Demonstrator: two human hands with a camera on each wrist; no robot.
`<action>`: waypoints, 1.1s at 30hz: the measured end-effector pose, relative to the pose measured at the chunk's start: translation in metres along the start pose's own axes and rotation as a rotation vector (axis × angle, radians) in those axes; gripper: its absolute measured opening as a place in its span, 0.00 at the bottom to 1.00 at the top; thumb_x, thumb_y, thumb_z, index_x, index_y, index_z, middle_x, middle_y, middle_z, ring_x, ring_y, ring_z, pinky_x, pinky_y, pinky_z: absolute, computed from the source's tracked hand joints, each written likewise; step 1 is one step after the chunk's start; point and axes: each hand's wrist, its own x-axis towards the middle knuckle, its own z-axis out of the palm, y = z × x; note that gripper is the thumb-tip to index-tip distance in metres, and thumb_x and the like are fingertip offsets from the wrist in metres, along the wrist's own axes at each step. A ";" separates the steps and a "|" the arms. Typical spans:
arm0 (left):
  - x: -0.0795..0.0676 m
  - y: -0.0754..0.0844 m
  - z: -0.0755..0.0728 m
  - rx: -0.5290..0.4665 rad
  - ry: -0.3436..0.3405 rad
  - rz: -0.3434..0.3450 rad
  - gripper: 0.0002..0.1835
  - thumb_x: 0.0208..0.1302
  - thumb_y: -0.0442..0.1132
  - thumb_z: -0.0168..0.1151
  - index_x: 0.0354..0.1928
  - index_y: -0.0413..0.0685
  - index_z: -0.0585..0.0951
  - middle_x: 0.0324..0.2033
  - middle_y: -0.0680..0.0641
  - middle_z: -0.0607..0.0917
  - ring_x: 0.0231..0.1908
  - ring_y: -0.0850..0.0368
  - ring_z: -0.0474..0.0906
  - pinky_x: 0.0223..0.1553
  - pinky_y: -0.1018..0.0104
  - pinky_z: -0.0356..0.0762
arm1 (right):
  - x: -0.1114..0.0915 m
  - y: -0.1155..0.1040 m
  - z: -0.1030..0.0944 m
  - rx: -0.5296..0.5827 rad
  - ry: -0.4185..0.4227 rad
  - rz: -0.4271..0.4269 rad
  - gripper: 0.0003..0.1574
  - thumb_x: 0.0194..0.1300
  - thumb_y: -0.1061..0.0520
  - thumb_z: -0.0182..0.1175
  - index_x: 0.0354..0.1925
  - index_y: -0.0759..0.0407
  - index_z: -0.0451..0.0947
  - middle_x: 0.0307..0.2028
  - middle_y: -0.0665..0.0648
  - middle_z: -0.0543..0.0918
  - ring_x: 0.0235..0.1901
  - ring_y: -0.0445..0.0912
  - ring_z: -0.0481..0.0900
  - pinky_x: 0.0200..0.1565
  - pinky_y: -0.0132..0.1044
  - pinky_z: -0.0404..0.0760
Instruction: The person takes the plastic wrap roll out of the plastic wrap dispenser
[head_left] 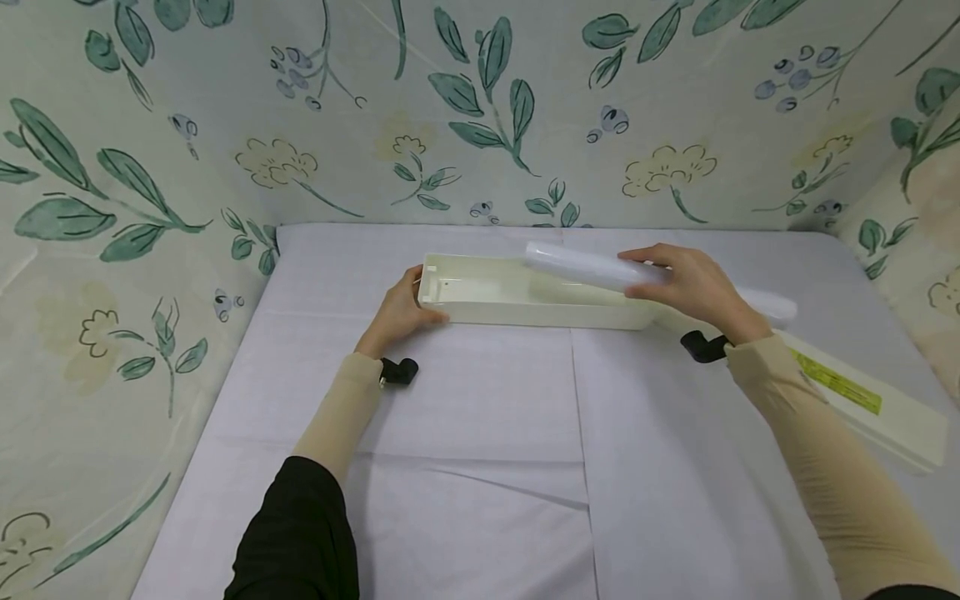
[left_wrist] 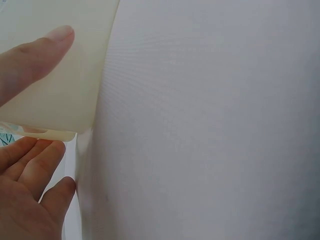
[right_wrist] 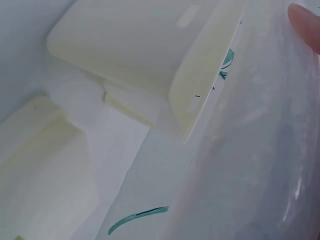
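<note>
A long cream plastic box point(head_left: 525, 315) lies open-topped near the far edge of the table. My left hand point(head_left: 401, 308) grips its left end, with the thumb point(left_wrist: 35, 60) along the front wall and the fingers point(left_wrist: 40, 165) at the end wall. Above the box's right part, my right hand point(head_left: 693, 287) holds a roll of clear plastic film point(head_left: 570, 265) between thumb and fingers. That roll slants, its left end over the box and its right end past the wrist. In the right wrist view the film roll point(right_wrist: 250, 150) stands beside the box end point(right_wrist: 125, 45).
A long cream lid-like piece point(head_left: 911, 433) with a yellow-green label point(head_left: 836, 379) lies at the right, partly behind my right forearm. White cloth point(head_left: 480, 500) with creases covers the table. Leaf-patterned fabric point(head_left: 360, 100) hangs behind and at the sides.
</note>
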 end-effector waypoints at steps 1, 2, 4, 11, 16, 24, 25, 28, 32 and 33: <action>0.000 0.000 0.000 0.001 -0.001 -0.001 0.54 0.46 0.34 0.77 0.72 0.38 0.53 0.67 0.37 0.64 0.65 0.44 0.63 0.65 0.53 0.58 | -0.001 0.001 -0.001 -0.001 0.001 0.007 0.35 0.57 0.45 0.69 0.61 0.53 0.75 0.57 0.64 0.76 0.54 0.59 0.72 0.50 0.56 0.70; 0.000 0.000 0.000 0.002 -0.001 -0.002 0.54 0.46 0.33 0.77 0.72 0.38 0.53 0.67 0.37 0.64 0.65 0.44 0.63 0.65 0.53 0.58 | -0.003 0.001 -0.001 -0.003 0.001 0.014 0.35 0.57 0.45 0.69 0.61 0.53 0.75 0.57 0.64 0.76 0.54 0.59 0.72 0.49 0.57 0.70; 0.000 0.001 0.000 0.006 -0.003 -0.004 0.55 0.46 0.33 0.77 0.72 0.38 0.52 0.67 0.36 0.63 0.65 0.44 0.63 0.65 0.53 0.58 | -0.006 0.002 -0.003 -0.001 0.003 0.021 0.35 0.57 0.46 0.69 0.61 0.53 0.75 0.57 0.64 0.76 0.53 0.59 0.72 0.49 0.57 0.70; -0.001 0.002 0.001 0.010 -0.001 0.000 0.54 0.46 0.33 0.77 0.72 0.38 0.52 0.67 0.37 0.63 0.65 0.44 0.63 0.65 0.53 0.58 | -0.015 0.010 -0.008 0.014 0.003 0.034 0.37 0.58 0.41 0.67 0.62 0.52 0.74 0.58 0.64 0.75 0.54 0.59 0.71 0.49 0.57 0.68; -0.001 0.001 0.001 0.020 0.000 0.004 0.54 0.46 0.34 0.77 0.72 0.38 0.52 0.67 0.36 0.63 0.65 0.44 0.63 0.65 0.53 0.58 | -0.019 0.015 -0.010 0.012 0.008 0.037 0.37 0.58 0.40 0.66 0.63 0.52 0.74 0.58 0.64 0.75 0.55 0.60 0.71 0.51 0.57 0.68; -0.001 0.002 0.002 0.020 0.002 -0.004 0.54 0.46 0.34 0.77 0.72 0.39 0.53 0.68 0.37 0.63 0.65 0.45 0.63 0.65 0.54 0.58 | -0.026 0.020 -0.013 0.014 -0.003 0.061 0.38 0.59 0.40 0.66 0.63 0.54 0.73 0.60 0.66 0.73 0.55 0.61 0.70 0.50 0.60 0.68; -0.001 0.002 0.002 0.021 0.003 -0.006 0.54 0.46 0.34 0.77 0.72 0.39 0.53 0.67 0.37 0.63 0.65 0.45 0.63 0.65 0.54 0.58 | -0.027 0.020 -0.014 0.013 -0.004 0.065 0.38 0.59 0.40 0.66 0.64 0.53 0.72 0.60 0.66 0.73 0.55 0.62 0.69 0.50 0.60 0.68; -0.001 0.002 0.001 0.022 0.004 -0.005 0.54 0.46 0.34 0.77 0.72 0.39 0.53 0.67 0.37 0.64 0.65 0.45 0.63 0.65 0.53 0.58 | -0.030 0.022 -0.016 -0.001 0.003 0.074 0.38 0.59 0.39 0.65 0.64 0.53 0.72 0.60 0.66 0.73 0.49 0.60 0.71 0.42 0.55 0.72; -0.002 0.002 0.001 0.010 0.003 0.001 0.54 0.45 0.33 0.77 0.72 0.39 0.53 0.67 0.37 0.64 0.64 0.45 0.64 0.64 0.53 0.59 | -0.036 0.024 -0.019 -0.003 0.006 0.095 0.38 0.58 0.39 0.66 0.63 0.52 0.73 0.58 0.66 0.73 0.28 0.54 0.75 0.22 0.43 0.74; -0.002 0.003 0.001 0.007 0.003 0.003 0.55 0.45 0.33 0.77 0.72 0.39 0.53 0.67 0.37 0.64 0.64 0.45 0.64 0.64 0.53 0.60 | -0.038 0.024 -0.020 0.000 0.004 0.101 0.38 0.58 0.39 0.66 0.63 0.52 0.72 0.58 0.66 0.73 0.23 0.52 0.74 0.19 0.41 0.73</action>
